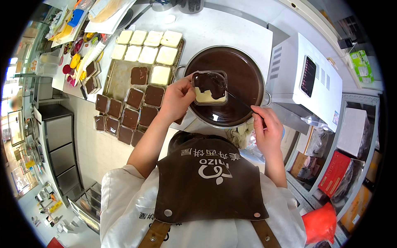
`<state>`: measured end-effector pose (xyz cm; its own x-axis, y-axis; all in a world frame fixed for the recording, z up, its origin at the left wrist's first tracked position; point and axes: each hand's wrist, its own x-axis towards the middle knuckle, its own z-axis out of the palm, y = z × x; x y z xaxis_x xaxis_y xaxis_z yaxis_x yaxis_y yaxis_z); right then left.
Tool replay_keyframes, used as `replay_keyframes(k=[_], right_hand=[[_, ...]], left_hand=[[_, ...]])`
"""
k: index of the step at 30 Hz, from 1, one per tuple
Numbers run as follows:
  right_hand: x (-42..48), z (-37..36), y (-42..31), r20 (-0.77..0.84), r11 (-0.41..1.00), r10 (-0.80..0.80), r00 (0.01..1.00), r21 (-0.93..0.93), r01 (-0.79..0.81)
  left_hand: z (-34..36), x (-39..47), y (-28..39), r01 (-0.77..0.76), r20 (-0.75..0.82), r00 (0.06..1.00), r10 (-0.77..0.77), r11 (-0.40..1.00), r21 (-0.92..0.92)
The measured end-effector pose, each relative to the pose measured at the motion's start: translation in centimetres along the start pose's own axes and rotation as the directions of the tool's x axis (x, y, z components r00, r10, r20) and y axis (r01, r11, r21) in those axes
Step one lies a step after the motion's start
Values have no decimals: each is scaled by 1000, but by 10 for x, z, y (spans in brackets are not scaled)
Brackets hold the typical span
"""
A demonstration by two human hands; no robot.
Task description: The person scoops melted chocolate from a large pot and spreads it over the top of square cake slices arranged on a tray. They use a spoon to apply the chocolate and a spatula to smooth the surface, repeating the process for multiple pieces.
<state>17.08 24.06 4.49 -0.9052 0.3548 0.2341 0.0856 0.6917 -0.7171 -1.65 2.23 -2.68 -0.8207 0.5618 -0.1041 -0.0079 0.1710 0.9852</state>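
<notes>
My left hand (pixel 177 98) grips the left side of a clear square plastic cup (pixel 211 96) above a wide metal pot (pixel 191 59) of melted chocolate (pixel 235 66). Dark chocolate coats the far part of the cup's pale cream; the near strip is still bare cream. Between the fingers of my right hand (pixel 269 127) is the thin dark handle of a spoon or spatula (pixel 238 99). Its head lies in the chocolate in the cup and is hard to make out. Left of the pot, a metal tray (pixel 119 74) carries cream-topped cups (pixel 161 75) and chocolate-topped cups (pixel 135 98).
A white microwave-like appliance (pixel 307 80) stands right of the pot. Under the pot's near rim hangs a crumpled cloth (pixel 240 136). Fruit pieces (pixel 75 60) and two layered chocolate cups (pixel 91 85) sit at the table's left. Metal shelving (pixel 328 152) with boxes is on the right.
</notes>
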Motion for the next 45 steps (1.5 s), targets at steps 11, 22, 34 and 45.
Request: replay_keyframes(k=[11, 22, 34, 45], right_hand=[[1, 0, -2, -11, 999, -38, 999, 14, 38], [-1, 0, -3, 18, 1000, -20, 1000, 16, 20], [-1, 1, 1, 31, 999, -33, 999, 23, 32], [-3, 9, 9, 49, 999, -33, 998, 42, 31]], left_hand=[[10, -8, -22, 39, 60, 998, -24, 961, -272], [14, -14, 9, 114, 45, 993, -106, 946, -305], [1, -7, 11, -162, -125, 974, 188, 968, 191], [-10, -8, 25, 11, -85, 996, 28, 903, 429]])
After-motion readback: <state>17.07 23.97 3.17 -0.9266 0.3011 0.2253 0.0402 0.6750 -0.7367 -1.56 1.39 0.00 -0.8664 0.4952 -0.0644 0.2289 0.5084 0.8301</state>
